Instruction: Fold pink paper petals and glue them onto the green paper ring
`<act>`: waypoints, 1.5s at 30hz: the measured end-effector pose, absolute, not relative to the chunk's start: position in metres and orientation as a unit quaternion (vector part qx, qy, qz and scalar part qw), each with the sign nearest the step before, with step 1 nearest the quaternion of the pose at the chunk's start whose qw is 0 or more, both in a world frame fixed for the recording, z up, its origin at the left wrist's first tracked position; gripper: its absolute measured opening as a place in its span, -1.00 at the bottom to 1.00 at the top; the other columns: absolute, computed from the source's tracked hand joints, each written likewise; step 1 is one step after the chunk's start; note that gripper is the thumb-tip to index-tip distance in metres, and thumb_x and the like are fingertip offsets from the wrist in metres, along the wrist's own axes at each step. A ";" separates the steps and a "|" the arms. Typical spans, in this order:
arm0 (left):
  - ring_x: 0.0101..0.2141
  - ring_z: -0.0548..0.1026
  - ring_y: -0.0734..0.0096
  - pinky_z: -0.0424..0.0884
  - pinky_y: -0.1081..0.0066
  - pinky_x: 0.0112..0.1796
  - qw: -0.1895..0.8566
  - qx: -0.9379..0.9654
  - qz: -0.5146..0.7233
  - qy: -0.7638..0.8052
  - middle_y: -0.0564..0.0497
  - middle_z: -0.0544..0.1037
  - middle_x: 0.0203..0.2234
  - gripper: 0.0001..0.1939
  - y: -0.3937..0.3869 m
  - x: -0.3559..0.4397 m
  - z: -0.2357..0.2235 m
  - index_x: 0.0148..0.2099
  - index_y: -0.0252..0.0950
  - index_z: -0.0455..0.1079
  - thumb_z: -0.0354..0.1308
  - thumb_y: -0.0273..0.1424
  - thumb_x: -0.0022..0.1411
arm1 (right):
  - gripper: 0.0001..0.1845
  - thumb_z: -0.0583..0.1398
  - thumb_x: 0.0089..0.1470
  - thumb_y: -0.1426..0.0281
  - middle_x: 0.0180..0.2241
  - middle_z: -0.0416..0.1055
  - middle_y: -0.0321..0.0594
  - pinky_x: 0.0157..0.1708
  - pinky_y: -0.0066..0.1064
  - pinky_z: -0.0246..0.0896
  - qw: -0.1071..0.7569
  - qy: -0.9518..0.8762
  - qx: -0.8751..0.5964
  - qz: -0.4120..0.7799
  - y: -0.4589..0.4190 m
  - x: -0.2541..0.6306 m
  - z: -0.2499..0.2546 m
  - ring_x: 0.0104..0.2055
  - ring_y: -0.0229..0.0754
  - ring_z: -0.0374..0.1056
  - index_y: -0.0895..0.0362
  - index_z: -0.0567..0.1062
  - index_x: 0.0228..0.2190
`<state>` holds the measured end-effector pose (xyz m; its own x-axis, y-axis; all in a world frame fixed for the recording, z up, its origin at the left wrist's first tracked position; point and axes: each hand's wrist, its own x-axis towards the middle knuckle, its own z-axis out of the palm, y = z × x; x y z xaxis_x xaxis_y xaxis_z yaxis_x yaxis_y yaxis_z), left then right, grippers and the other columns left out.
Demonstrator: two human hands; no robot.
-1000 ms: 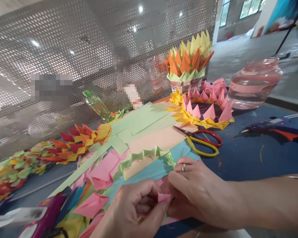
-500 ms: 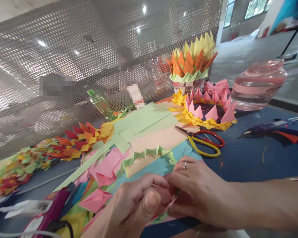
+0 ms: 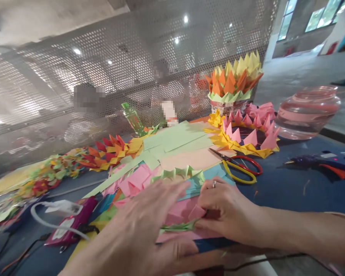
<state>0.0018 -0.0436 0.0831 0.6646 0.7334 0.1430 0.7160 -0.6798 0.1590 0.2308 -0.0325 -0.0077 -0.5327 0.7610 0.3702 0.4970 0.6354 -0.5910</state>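
At the front of the table my right hand (image 3: 227, 211) is closed, thumb and fingers pinching the end of a folded green paper strip (image 3: 179, 227) with pink folded paper petals (image 3: 182, 212) along it. My left hand (image 3: 143, 218) is open, slightly blurred, its fingers stretched forward over the near papers and its thumb apart below the strip. Whether it touches the strip I cannot tell. Just beyond my hands lies another zigzag green paper strip (image 3: 178, 173). Scissors (image 3: 238, 168) with red and yellow handles lie open-bladed beyond my right hand.
A glue gun (image 3: 313, 160) lies at the right, below a clear jar (image 3: 307, 113). Behind stand a pink and yellow paper ring (image 3: 244, 147) and a paper-petalled basket (image 3: 232, 86). A purple power strip (image 3: 74, 220) with cables is at left; a green bottle (image 3: 133, 120) leans farther back.
My left hand has let go of the paper and opened, its fingers now stretched out. My right hand keeps its pinch; more of the pink petals shows. The view has shifted slightly left and up.
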 end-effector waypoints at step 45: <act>-0.14 0.54 0.16 0.30 0.18 0.07 0.037 0.866 0.183 0.464 -0.04 0.60 -0.31 -0.88 -0.057 0.022 0.045 -0.35 -0.28 0.39 0.19 -0.61 0.12 | -0.67 0.45 -0.01 0.40 -0.64 0.34 -0.41 -0.19 -0.31 0.07 0.284 -0.889 -0.337 0.125 -0.015 0.203 -0.007 -0.50 -0.26 0.24 0.15 0.44 -0.62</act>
<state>0.0216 -0.0574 0.0454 0.5019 0.8174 0.2827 0.7904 -0.5662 0.2339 0.2027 -0.0146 -0.0067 -0.6118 0.6697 0.4210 0.5273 0.7420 -0.4141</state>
